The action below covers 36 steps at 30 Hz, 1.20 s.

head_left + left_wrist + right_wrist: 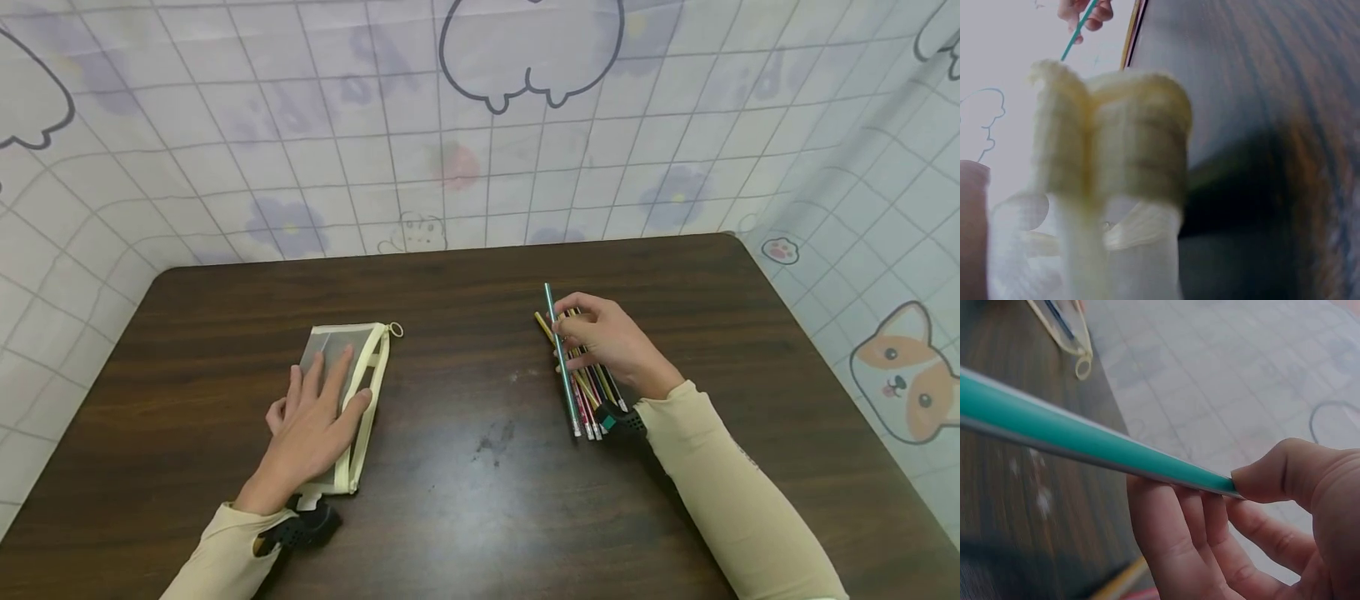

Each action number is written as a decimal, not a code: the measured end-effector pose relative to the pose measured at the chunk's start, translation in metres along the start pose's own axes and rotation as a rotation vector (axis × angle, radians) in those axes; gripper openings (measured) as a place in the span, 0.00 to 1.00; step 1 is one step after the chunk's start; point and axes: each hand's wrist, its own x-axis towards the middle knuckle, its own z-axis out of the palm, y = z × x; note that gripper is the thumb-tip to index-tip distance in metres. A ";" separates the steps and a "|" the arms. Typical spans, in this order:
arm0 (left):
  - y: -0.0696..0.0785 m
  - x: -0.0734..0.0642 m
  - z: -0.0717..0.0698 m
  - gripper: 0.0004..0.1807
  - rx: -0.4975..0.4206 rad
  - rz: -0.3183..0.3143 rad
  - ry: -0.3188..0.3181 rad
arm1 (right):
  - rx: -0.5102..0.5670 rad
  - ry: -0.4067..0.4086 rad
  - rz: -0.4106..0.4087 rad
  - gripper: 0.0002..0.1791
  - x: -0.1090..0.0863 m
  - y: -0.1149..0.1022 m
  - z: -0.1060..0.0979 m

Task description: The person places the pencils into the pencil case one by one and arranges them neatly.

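Note:
My left hand [315,429] rests on a clear pencil case [330,337] with cream edging, fingers spread and mostly straight. The case lies on the left of the table, a round zip ring [396,330] at its far corner and a dark gap along its right side. In the left wrist view its cream fabric end [1138,137] fills the middle, blurred. My right hand [611,342] pinches a teal pencil [568,392] between thumb and fingers, above a bunch of pencils [588,427]. Part of that bunch is hidden under the hand.
The dark wooden table [450,500] reaches back to a white gridded cloth [337,183] with cartoon drawings. A yellow pencil [542,322] sticks out at the far left of the bunch. Black wrist cameras [303,525] sit below both hands.

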 end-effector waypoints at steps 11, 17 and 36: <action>0.000 0.000 -0.002 0.41 -0.016 -0.003 -0.004 | 0.042 -0.012 -0.045 0.20 -0.001 -0.010 0.029; -0.002 0.000 -0.003 0.42 -0.017 -0.011 0.000 | 0.080 -0.031 -0.079 0.19 0.004 -0.012 0.048; -0.003 0.000 -0.005 0.41 -0.015 -0.011 0.009 | 0.253 -0.082 -0.080 0.18 0.030 -0.025 0.112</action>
